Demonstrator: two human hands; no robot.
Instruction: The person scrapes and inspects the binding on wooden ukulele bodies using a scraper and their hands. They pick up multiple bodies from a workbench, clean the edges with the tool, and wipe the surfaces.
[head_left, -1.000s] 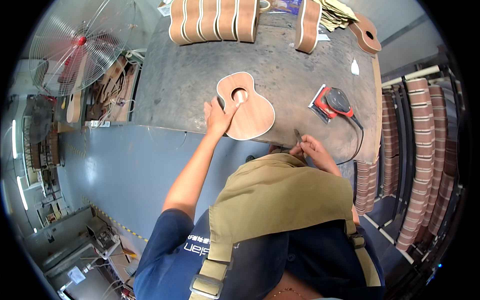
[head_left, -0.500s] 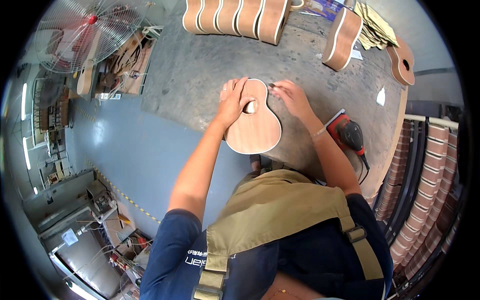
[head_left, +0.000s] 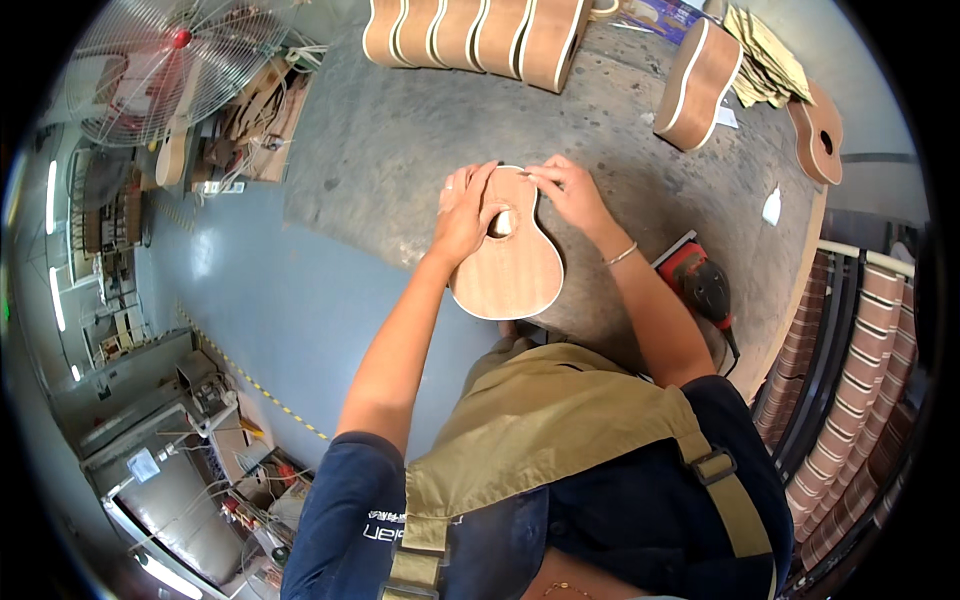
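A pale wooden ukulele body (head_left: 506,277) with white edging and a round soundhole lies near the table's front edge. My left hand (head_left: 463,215) grips its upper left, fingers curled over the top and thumb by the soundhole. My right hand (head_left: 567,192) pinches a small, thin tool (head_left: 526,174) against the upper right edge; the tool's shape is mostly hidden by my fingers. A red-and-black electric sander (head_left: 698,276) with a cord rests to the right of that hand.
The table (head_left: 380,140) holds upright wooden bodies (head_left: 470,35), a separate body (head_left: 697,80), yellow sanding sheets (head_left: 760,55), another body (head_left: 815,140) and a white bottle (head_left: 772,205). A fan (head_left: 175,65) stands left; racks of striped rolls (head_left: 860,370) are at right.
My right hand has moved from low beside the table's front edge up to the body's upper right edge with the tool. My left hand has shifted up the body, which now stands straighter in view.
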